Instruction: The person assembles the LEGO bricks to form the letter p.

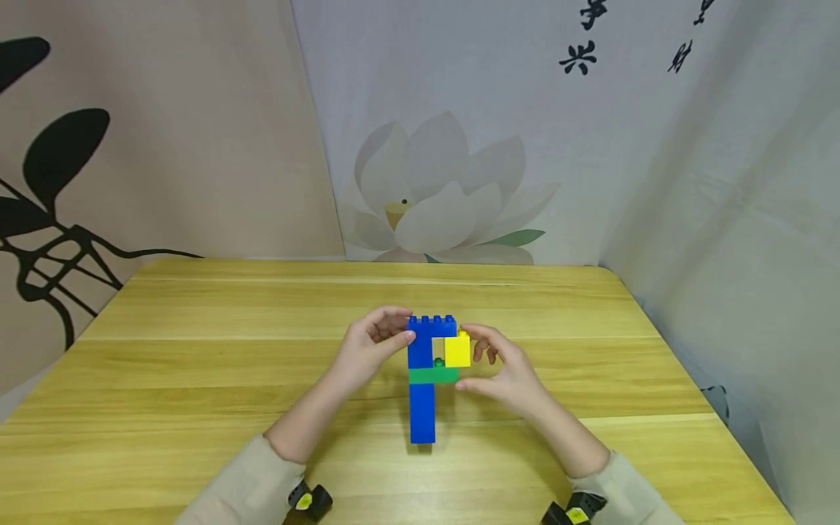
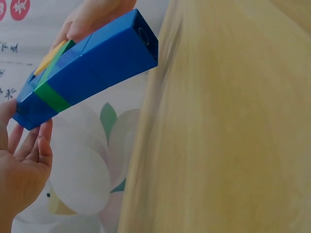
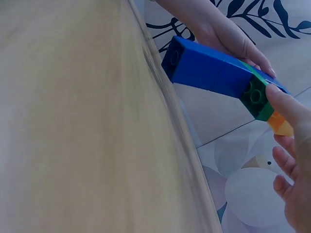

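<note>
A structure of plastic building blocks (image 1: 422,412) stands upright in the head view, held above the table. Blue blocks form its column and a studded arm along the top. A green block (image 1: 426,376) crosses the column, and a yellow block (image 1: 457,352) sits at the right between the green block and the blue arm. My left hand (image 1: 374,346) pinches the upper left of the column, thumb in front. At the right side, my right hand (image 1: 505,368) has its thumb at the green block's end and its index fingertip at the yellow block's top; its other fingers are bent.
The wooden table (image 1: 197,364) spreads under both forearms. Behind it hangs a pale cloth (image 1: 459,73) printed with a lotus flower and dark characters. Black wrist devices (image 1: 311,502) are strapped at both sleeves.
</note>
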A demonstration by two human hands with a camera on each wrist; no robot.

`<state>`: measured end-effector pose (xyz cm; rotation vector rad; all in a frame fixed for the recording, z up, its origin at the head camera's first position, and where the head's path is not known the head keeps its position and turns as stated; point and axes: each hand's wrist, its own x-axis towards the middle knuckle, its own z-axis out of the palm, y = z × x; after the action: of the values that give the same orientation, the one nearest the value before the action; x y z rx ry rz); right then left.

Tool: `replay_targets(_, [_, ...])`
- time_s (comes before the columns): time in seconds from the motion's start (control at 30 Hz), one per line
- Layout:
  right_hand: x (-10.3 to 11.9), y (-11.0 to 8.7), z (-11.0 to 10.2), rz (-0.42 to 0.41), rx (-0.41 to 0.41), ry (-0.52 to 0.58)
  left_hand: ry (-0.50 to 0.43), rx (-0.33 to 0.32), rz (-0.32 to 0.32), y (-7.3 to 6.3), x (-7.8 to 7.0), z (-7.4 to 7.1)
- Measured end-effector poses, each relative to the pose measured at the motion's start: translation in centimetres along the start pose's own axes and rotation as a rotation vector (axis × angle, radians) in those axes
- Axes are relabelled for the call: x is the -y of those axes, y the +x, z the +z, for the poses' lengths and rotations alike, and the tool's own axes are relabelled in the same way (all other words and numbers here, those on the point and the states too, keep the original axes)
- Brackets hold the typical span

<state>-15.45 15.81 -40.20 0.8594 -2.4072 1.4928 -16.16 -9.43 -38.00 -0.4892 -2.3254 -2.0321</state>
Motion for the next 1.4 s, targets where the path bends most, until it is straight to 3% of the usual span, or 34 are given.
replay_targets(0.17, [-0.2,0.6,0.3,0.048,0.0,-0.03,-0.032,-0.019,-0.01,0.3,0.5,-0.2])
replay_targets(0.33, [-0.8,1.0,0.5,0.085,0.008,-0.037,-0.026,0.004,0.008,0.4,0.9,-0.5])
replay_targets(0.57, [-1.5,1.1,0.2,0.041,0.022,-0.046,0.014,0.157,0.032,0.7,2.0,-1.5])
replay_targets(0.7, [-1.9,1.1,0.1,0.02,0.029,-0.053,0.036,0.231,0.012,0.9,2.5,-1.9])
replay_targets(0.87, [-2.4,1.0,0.0,0.067,0.046,-0.065,0.113,0.281,-0.031,1.1,2.9,-2.2])
replay_targets(0.97, [-2.7,1.0,-0.1,0.108,0.058,-0.067,0.165,0.291,-0.053,0.9,2.6,-2.2])
replay_targets(1.1, [-3.1,1.2,0.1,0.154,0.072,-0.062,0.211,0.285,-0.046,1.0,3.2,-2.1])
replay_targets(1.17, [-3.2,1.2,0.2,0.171,0.078,-0.057,0.234,0.282,-0.028,1.3,4.2,-2.2])
replay_targets(1.4, [-3.8,1.1,0.5,0.19,0.092,-0.04,0.266,0.271,-0.025,1.2,4.9,-2.0])
